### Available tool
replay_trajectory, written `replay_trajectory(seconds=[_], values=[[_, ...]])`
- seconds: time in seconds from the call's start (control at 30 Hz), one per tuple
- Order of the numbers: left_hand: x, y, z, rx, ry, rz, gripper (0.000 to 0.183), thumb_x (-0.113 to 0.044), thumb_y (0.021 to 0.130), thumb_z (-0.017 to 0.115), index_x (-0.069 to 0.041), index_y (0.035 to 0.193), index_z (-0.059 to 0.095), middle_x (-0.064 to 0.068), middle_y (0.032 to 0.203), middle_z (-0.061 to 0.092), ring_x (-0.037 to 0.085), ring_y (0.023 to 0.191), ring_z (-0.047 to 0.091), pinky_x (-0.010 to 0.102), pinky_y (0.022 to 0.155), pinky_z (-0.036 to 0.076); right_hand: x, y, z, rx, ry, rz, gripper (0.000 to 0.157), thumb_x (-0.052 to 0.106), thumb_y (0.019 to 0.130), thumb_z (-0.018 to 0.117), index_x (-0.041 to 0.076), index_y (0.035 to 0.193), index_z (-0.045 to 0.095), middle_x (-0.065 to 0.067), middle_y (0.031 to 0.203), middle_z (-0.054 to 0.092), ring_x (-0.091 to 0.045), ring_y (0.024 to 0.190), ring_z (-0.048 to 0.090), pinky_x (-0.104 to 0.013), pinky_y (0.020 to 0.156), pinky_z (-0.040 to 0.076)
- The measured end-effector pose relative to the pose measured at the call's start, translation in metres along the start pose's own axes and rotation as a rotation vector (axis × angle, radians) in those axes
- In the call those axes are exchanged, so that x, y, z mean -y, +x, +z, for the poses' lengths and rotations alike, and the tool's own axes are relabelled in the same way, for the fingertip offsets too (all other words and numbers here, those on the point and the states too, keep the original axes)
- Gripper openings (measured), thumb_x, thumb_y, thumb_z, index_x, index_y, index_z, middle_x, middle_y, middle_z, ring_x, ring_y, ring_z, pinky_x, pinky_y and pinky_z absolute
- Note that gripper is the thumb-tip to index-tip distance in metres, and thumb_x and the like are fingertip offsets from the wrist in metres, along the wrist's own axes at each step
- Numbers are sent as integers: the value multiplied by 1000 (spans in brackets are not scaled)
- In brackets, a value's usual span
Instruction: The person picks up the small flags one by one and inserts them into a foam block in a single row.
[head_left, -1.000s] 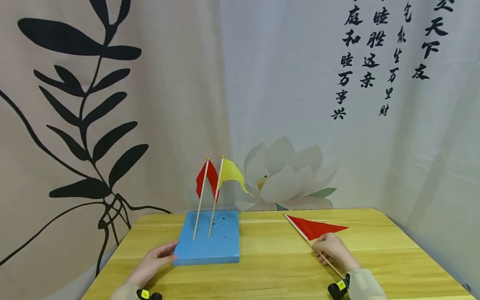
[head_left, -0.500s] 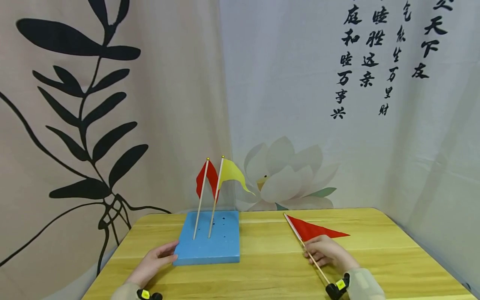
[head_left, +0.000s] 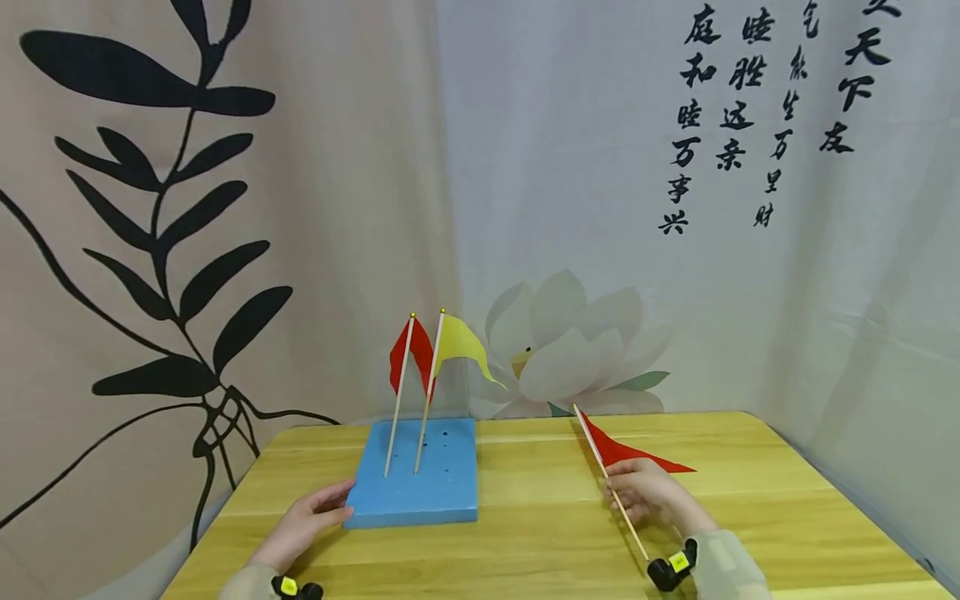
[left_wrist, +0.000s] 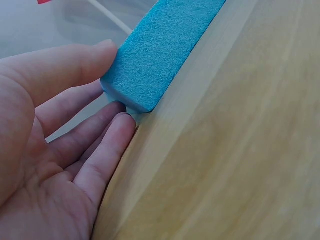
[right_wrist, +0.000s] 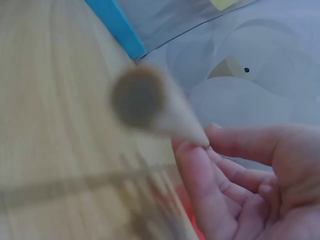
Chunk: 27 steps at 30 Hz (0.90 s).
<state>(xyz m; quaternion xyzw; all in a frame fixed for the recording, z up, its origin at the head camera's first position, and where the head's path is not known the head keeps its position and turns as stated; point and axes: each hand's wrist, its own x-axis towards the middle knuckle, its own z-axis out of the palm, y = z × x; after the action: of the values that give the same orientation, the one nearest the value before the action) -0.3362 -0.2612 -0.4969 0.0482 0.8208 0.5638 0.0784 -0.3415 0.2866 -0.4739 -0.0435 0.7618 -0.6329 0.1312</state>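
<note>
My right hand [head_left: 651, 492] pinches the wooden stick of a red pennant flag [head_left: 626, 450] between thumb and fingertips, just below the cloth. The stick slants over the right part of the table, its cloth end pointing away. In the right wrist view the stick's blunt lower end [right_wrist: 137, 97] looms blurred near the camera. At the left, a blue foam block [head_left: 420, 500] lies flat, and my left hand [head_left: 307, 517] touches its near left corner with extended fingers and thumb. A red flag [head_left: 422, 354] and a yellow flag [head_left: 459, 346] stand in the block, leaning slightly right.
Several small dark holes [head_left: 446, 433] show in the block's top, right of the standing flags. The wooden table [head_left: 525, 542] ends close behind the block, where a printed curtain [head_left: 360, 208] hangs. Each wrist carries a small black camera [head_left: 663, 575].
The right hand has shifted a little left and away, and the red flag's stick has swung steeper, with its lower end moving left. The left hand stays at the block's corner.
</note>
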Motion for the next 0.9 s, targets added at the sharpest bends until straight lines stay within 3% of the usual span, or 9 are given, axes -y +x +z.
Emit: replay_trajectory(seconds=[0.27, 0.63, 0.9], values=[[0, -3, 0, -5, -5, -11, 66, -32, 91, 70, 1, 143, 46, 25, 143, 44, 42, 128, 42, 51, 97, 44, 18, -6, -1, -67, -56, -36, 42, 10, 96, 58, -15, 127, 46, -12, 94, 67, -21, 72, 68, -29, 56, 56], [0, 0, 0, -16, -3, 0, 64, -30, 90, 70, -1, 143, 48, 24, 143, 44, 41, 130, 42, 51, 99, 44, 45, -14, -16, -38, -15, -125, 42, 11, 98, 54, -15, 130, 43, -4, 90, 67, -23, 77, 68, -28, 59, 57], [0, -2, 1, -25, -1, 6, 64, -31, 90, 71, -1, 142, 48, 23, 142, 46, 41, 129, 43, 52, 99, 43, 71, -13, -22, -54, -28, -145, 48, 10, 98, 54, -17, 133, 37, -3, 88, 69, -18, 73, 68, -25, 56, 56]])
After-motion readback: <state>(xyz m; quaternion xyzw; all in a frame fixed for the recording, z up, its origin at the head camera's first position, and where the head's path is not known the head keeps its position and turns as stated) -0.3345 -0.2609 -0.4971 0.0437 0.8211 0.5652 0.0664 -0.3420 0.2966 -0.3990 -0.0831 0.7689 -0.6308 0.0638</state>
